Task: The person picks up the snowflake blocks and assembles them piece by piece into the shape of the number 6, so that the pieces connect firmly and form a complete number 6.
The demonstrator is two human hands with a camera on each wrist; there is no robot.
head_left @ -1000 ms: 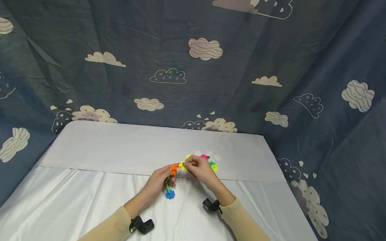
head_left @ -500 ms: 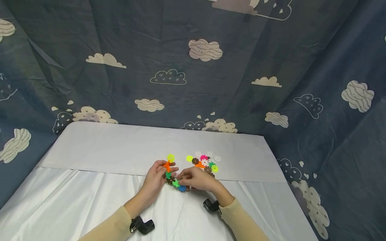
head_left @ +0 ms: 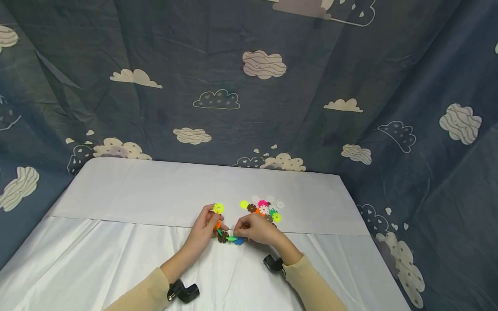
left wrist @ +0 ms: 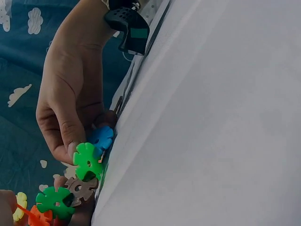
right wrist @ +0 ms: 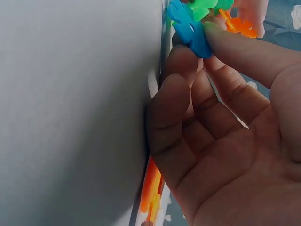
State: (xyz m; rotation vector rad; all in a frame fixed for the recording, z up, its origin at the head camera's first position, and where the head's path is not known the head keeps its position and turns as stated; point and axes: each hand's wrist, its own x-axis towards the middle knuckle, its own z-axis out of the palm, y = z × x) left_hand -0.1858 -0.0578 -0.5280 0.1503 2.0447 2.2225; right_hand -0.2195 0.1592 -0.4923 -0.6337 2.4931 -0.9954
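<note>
A curved chain of flower-shaped interlocking discs hangs between my two hands. My left hand (head_left: pixel 201 228) pinches its upper end by the orange disc (head_left: pixel 218 225), and a yellow disc (head_left: pixel 218 208) sticks up above the thumb. Below come a dark green disc (left wrist: pixel 55 202), a brown disc (head_left: pixel 223 237) and a bright green disc (left wrist: pixel 88 161). At the far end, my right hand (head_left: pixel 257 229) pinches the blue disc (right wrist: pixel 190 29) between thumb and fingers, beside the bright green one. Fingers partly cover the orange disc.
Behind my right hand, a loose pile of discs lies on the white-covered table (head_left: pixel 155 185): a yellow disc (head_left: pixel 244 204), a pink disc (head_left: pixel 263 203), several white ones and others. A cloud-print curtain (head_left: pixel 218 65) hangs at the back and sides.
My right hand has gone from the yellow disc at the upper end down to the blue end of the chain. That end has swung right, and the yellow disc is now slightly lower than half a second ago.
</note>
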